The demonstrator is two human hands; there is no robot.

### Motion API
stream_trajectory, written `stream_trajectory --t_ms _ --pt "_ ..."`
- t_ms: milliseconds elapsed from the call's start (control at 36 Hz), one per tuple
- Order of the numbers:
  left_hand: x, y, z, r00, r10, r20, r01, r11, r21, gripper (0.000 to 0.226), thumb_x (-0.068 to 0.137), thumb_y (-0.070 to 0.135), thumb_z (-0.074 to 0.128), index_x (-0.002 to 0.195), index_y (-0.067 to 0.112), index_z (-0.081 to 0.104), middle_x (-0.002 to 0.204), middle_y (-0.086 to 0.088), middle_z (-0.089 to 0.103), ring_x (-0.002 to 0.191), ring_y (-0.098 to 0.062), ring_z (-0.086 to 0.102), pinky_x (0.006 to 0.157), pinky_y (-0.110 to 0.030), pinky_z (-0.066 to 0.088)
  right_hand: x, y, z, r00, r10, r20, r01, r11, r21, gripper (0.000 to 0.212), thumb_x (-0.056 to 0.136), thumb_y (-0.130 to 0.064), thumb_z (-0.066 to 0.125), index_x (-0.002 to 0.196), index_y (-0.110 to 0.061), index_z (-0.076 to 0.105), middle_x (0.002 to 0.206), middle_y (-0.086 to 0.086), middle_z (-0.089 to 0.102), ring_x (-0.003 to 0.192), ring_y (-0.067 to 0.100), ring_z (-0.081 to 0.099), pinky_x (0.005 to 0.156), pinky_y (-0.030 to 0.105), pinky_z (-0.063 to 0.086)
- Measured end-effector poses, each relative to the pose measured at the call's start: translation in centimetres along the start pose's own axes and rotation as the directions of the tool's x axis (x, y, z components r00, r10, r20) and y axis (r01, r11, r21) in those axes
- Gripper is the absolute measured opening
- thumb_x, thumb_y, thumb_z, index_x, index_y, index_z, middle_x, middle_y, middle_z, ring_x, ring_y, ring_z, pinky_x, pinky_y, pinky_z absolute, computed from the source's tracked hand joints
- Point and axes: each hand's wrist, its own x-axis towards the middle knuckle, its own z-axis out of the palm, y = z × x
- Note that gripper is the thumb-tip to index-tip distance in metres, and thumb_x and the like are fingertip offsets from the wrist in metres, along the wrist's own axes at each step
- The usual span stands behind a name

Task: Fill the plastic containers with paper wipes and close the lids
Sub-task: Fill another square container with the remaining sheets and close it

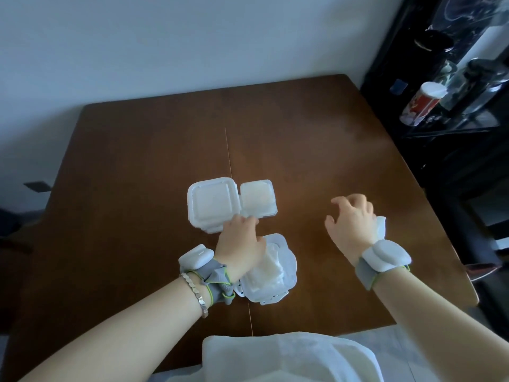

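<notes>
Brown table [303,161]: wipes-filled containers [259,198], one lidded.

A closed plastic container [212,204] is seen near the middle of the brown tabletop [303,150], with a smaller lidded container [259,198] touching its right side. Its near edge is covered by the left hand [239,241]. An opened pack of paper wipes [271,271] lies just nearer than it. A crumpled wipe [381,226] is clutched in the right hand [351,219], held well to its right.
</notes>
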Motion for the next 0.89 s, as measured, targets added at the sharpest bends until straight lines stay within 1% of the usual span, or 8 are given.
stream_trajectory --t_ms 83,167,389,472,556,611,722,889 --pt "0.2 1.2 -0.1 0.994 0.087 -0.059 -0.090 0.995 -0.047 0.038 0.091 0.014 0.044 0.128 0.013 0.049 0.129 -0.011 0.046 0.123 -0.027 0.040 0.104 -0.033 0.034 0.8 3.5 1.1 0.950 0.306 0.057 -0.294 0.943 -0.158 0.073 0.081 -0.037 0.064 0.140 -0.022 0.025 0.145 0.021 0.020 0.127 0.040 0.027 0.105 0.047 0.029" --pt "0.3 2.2 0.2 0.988 0.135 -0.069 -0.141 0.985 -0.095 0.035 0.091 0.013 0.045 0.126 0.013 0.052 0.128 -0.009 0.047 0.121 -0.023 0.042 0.102 -0.027 0.032 1.0 5.6 1.9 0.892 0.424 0.155 -0.409 0.905 -0.120 0.078 0.082 -0.033 0.065 0.142 -0.020 0.018 0.134 0.023 0.035 0.113 0.041 0.045 0.092 0.046 0.040" --pt "0.6 2.5 -0.1 0.997 0.059 -0.059 -0.081 0.855 -0.512 0.022 0.092 0.010 0.047 0.109 0.015 0.060 0.107 -0.001 0.060 0.102 -0.015 0.058 0.089 -0.020 0.047 1.0 2.0 0.4 0.947 0.113 0.302 -0.265 0.807 0.528 0.042 0.085 -0.015 0.060 0.125 -0.012 0.049 0.110 0.010 0.062 0.091 0.024 0.060 0.079 0.040 0.054" --pt "1.2 2.9 -1.1 0.992 -0.126 0.026 0.097 0.606 -0.790 0.010 0.092 0.025 0.048 0.089 0.021 0.057 0.093 -0.003 0.062 0.095 -0.023 0.062 0.094 -0.038 0.049 0.1 -1.9 -1.9 0.905 -0.107 0.411 -0.331 0.429 0.840 0.022 0.087 -0.005 0.060 0.108 -0.008 0.057 0.095 0.008 0.063 0.080 0.017 0.063 0.067 0.031 0.057" --pt "1.3 2.8 -2.1 0.949 -0.142 0.280 0.298 0.127 -0.946 0.029 0.097 0.035 0.041 0.099 0.012 0.060 0.092 -0.009 0.062 0.085 -0.021 0.061 0.087 -0.034 0.048 -1.0 -4.8 -3.5 0.809 -0.372 0.455 -0.423 0.168 0.890 0.026 0.087 0.004 0.052 0.106 -0.014 0.059 0.091 0.003 0.066 0.082 0.017 0.065 0.067 0.029 0.057" --pt "0.9 2.5 -2.6 0.928 -0.007 0.373 0.373 -0.036 -0.927 0.052 0.097 0.044 0.033 0.119 0.005 0.059 0.101 -0.014 0.065 0.095 -0.026 0.060 0.090 -0.035 0.046 -1.6 -6.0 -3.0 0.769 -0.439 0.464 -0.402 0.232 0.886 0.031 0.085 0.005 0.054 0.110 -0.012 0.058 0.093 0.005 0.065 0.086 0.021 0.063 0.076 0.037 0.054" --pt "-0.1 2.4 -3.0 0.927 0.081 0.365 0.370 -0.055 -0.927 0.051 0.098 0.042 0.029 0.118 0.007 0.061 0.103 -0.012 0.067 0.096 -0.022 0.062 0.084 -0.031 0.049 -2.3 -7.2 -1.3 0.866 -0.370 0.337 0.023 0.702 0.712 0.035 0.083 -0.006 0.061 0.115 -0.021 0.056 0.112 0.002 0.046 0.100 0.021 0.051 0.080 0.023 0.047" --pt "-1.1 1.2 -2.6 0.938 0.010 0.346 0.343 -0.158 -0.926 0.036 0.099 0.033 0.036 0.097 0.013 0.066 0.081 -0.004 0.074 0.081 -0.017 0.068 0.077 -0.028 0.051 -3.1 -7.1 -0.4 0.857 -0.514 0.036 0.444 0.772 0.454 0.037 0.073 -0.021 0.077 0.108 -0.020 0.065 0.119 -0.004 0.035 0.107 0.011 0.028 0.077 0.006 0.033"
